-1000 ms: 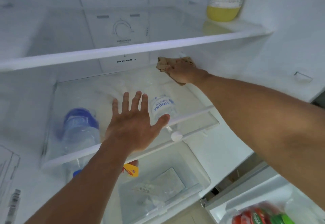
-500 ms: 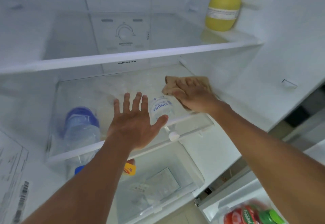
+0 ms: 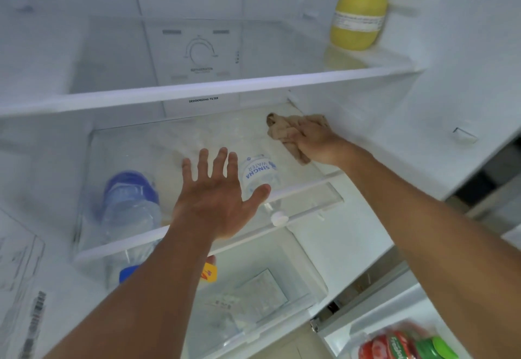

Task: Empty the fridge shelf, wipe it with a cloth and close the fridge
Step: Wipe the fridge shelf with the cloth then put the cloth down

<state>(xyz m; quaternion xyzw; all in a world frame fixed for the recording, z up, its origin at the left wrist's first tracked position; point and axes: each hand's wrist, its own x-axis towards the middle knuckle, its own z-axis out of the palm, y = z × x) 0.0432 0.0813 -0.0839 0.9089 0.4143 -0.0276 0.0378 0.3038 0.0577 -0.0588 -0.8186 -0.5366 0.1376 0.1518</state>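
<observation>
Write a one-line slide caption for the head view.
Right hand wipes the glass shelf with a brown cloth; left hand spread open.

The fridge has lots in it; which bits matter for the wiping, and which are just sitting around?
In the job:
- brown cloth gripped by the right hand
- glass shelf being wiped
- left hand, open, flat on the shelf

Just there:
- yellow lemon bottle on the shelf above
- water bottles below the glass
- door packets

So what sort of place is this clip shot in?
Most likely a home kitchen, looking into an open fridge: a glass shelf being wiped with a brown cloth in the right hand, a temperature dial on the back wall, and a lemon-shaped juice bottle on the shelf above.
</observation>
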